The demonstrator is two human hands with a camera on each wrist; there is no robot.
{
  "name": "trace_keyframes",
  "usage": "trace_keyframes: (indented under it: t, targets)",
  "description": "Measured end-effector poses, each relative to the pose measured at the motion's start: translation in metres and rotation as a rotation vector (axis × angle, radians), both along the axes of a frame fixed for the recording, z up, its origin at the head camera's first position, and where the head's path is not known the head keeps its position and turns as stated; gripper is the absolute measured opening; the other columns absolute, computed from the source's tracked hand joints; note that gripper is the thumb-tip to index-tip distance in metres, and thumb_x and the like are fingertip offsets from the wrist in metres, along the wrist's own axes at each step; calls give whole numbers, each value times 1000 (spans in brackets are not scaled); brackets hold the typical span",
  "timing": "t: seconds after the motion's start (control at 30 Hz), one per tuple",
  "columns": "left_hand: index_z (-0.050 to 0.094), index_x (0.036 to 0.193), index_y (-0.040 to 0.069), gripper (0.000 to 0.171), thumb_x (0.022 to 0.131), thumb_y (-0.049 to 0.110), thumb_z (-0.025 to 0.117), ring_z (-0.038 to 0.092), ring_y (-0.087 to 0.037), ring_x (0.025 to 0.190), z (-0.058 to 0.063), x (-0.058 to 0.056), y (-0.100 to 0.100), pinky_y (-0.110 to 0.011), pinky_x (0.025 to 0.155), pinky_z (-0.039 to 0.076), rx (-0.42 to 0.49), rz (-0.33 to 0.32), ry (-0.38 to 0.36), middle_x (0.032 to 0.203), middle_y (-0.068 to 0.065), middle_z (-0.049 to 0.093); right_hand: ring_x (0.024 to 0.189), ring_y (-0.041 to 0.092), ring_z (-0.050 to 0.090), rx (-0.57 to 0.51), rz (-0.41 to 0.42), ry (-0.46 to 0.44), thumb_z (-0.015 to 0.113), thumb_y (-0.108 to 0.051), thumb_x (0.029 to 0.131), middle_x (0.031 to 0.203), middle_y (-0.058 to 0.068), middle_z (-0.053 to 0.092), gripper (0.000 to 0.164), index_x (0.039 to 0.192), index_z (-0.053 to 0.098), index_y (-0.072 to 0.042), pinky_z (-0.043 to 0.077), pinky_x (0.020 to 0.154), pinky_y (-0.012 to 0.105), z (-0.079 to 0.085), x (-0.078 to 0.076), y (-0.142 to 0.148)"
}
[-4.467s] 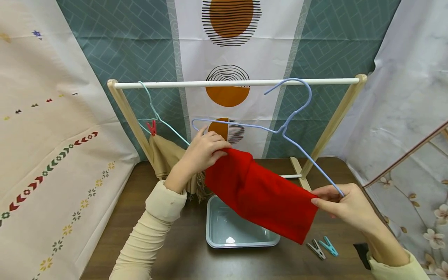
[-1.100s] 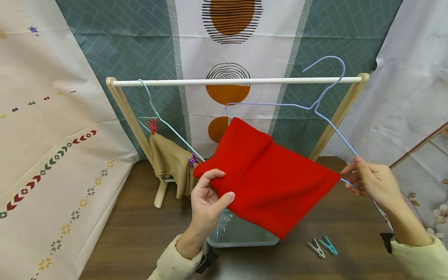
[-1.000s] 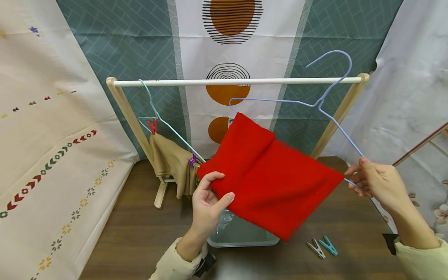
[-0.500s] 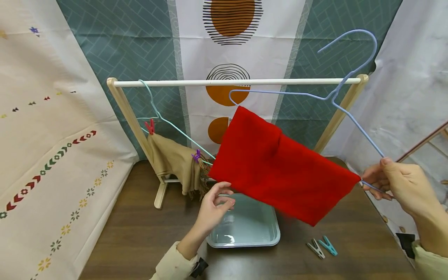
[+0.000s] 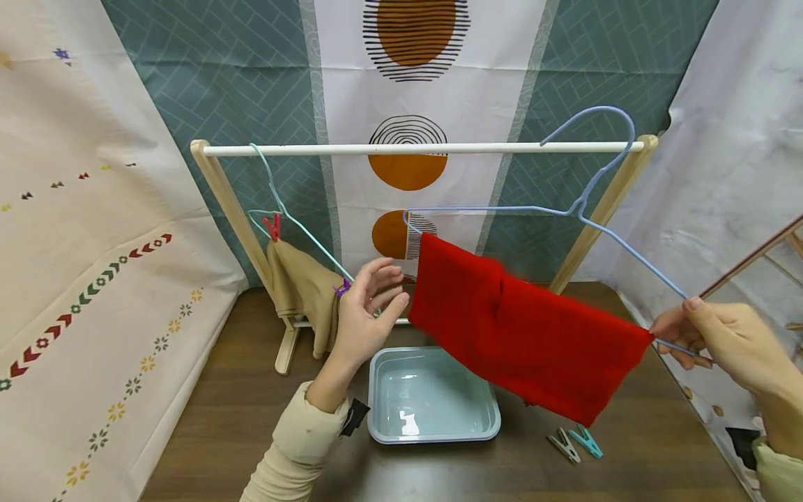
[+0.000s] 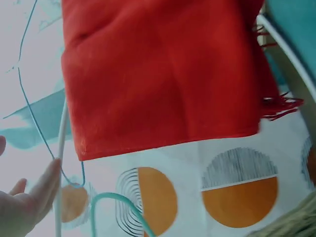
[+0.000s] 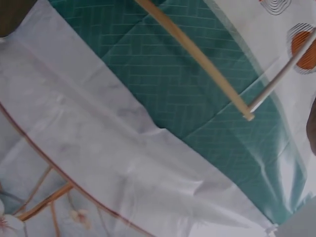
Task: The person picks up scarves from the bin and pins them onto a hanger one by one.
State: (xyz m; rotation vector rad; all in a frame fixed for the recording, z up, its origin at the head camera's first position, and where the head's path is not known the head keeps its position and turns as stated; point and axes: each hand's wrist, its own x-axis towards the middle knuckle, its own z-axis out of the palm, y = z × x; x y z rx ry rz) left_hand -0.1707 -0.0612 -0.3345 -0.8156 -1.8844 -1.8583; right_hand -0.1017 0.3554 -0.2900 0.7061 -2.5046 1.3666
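A folded red scarf (image 5: 527, 341) hangs over the lower bar of a lavender clothes hanger (image 5: 489, 208). My right hand (image 5: 728, 341) pinches the hanger's right end, at the scarf's corner. My left hand (image 5: 370, 303) is apart from the scarf, just left of its near edge, fingers relaxed and holding nothing. In the left wrist view the red scarf (image 6: 163, 79) shows a fringe at one side, and part of the left hand (image 6: 24, 205) is at the lower left. The hanger's hook overlaps the white rail (image 5: 376, 149). The right wrist view shows neither the scarf nor the hanger.
On the rail's left, a mint hanger (image 5: 307, 233) carries a tan scarf (image 5: 307, 289) with a red clothespin (image 5: 273, 227) and a purple clothespin (image 5: 341, 286). Below stands a pale blue tub (image 5: 433, 397). A grey clothespin (image 5: 564, 446) and a turquoise clothespin (image 5: 586, 441) lie on the table.
My left hand has let go of the red scarf's edge and, in the last half second, risen slightly leftward. The lavender hanger moved right and up, then came down toward the rail.
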Motion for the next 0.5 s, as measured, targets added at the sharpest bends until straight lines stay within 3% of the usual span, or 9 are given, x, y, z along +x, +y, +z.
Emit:
trace_keyframes:
  t: [0.13,0.23,0.33,0.43,0.5]
  targets:
    - [34,129,-6,55,82,-1,62,46,-28,118,9,-11,9,-35,95,39,-71,54,-45,126,-21,47,43,11,47,-57,130,0,19,5,98,71,-2,66,49,86,67,-2,28,34,27,-5,-2,7]
    - [33,128,-7,56,83,6,63,46,-27,118,12,-18,16,-36,96,38,-117,90,-98,127,-20,48,44,10,47,-133,206,-2,17,3,98,72,-1,66,51,89,67,-1,27,34,25,-11,-4,10]
    - [38,125,-7,51,84,9,63,55,-28,106,15,-23,19,-37,89,44,-123,81,-162,119,-21,55,46,11,47,-250,323,6,16,1,99,73,4,65,50,92,65,5,27,34,23,-18,-6,12]
    - [53,113,-7,34,84,8,63,61,-27,86,18,-27,19,-34,77,50,-136,74,-177,101,-18,63,47,11,45,-311,389,21,17,3,99,75,7,64,47,95,63,11,26,34,22,-26,-7,12]
    - [59,101,-6,21,85,7,63,60,-25,74,20,-28,19,-30,67,51,-148,76,-152,88,-16,64,47,12,43,-283,348,-6,27,9,95,71,4,63,37,99,64,9,26,35,23,-28,-4,11]
